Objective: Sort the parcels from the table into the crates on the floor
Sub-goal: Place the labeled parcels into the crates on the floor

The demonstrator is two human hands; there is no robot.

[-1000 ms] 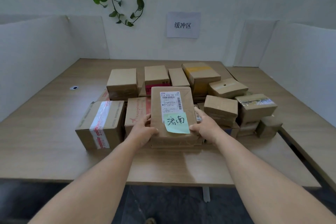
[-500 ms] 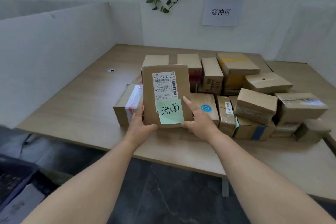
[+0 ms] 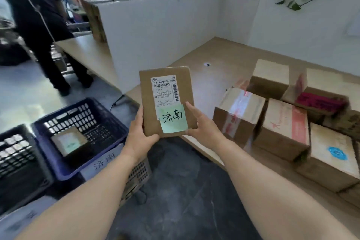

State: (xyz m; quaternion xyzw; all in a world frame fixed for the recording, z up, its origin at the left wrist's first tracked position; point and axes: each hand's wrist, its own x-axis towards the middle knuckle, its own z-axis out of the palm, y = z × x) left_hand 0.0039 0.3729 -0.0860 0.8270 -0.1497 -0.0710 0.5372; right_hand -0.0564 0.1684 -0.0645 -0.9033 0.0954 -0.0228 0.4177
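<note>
The pale wood-grain table (image 3: 224, 58), smooth and matte with a white partition (image 3: 155, 35) along its edge, carries most of the remaining work. A cluster of boxy brown cardboard parcels (image 3: 282, 122) sits there unsorted, some strapped with red-and-white tape and one bearing a round blue sticker. On the dark floor to the left stand two rigid plastic crates with lattice walls. The blue crate (image 3: 78, 111) holds a single flat parcel (image 3: 69, 142), while the inside of the black crate (image 3: 17, 154) is too blurred to read, so the sort looks barely begun. Between table and crates, in mid-air over the floor, is the held parcel (image 3: 165, 101), a thin, flat cardboard rectangle with soft rounded corners, upright and facing the camera. The left hand (image 3: 139, 134) grips its lower left corner with the thumb across the front. The right hand (image 3: 202, 126) clasps the right edge, thumb laid up the face and fingers hidden behind. A glossy white shipping label (image 3: 164, 91) with barcodes covers the upper face, and a pale green sticky note (image 3: 173, 119) with handwritten characters overlaps it. The paper tag on the blue crate appears to carry the same characters, so that crate is probably this parcel's destination.
</note>
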